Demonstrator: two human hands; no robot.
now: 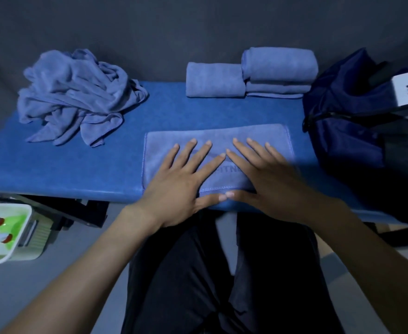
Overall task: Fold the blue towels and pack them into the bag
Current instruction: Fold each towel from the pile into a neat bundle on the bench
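A heap of unfolded blue towels (77,97) waits at the left of the blue bench (61,165). At centre, the left hand (181,179) and right hand (268,182) press flat, fingers spread, on a half-folded towel (222,138) whose near edge sits at the bench's lip; a careless sweep could drag it off or skew the layers. Behind, the folded towels (251,73) sit stacked. The navy bag (350,116) at right looks partly occupied, so packing may crush them.
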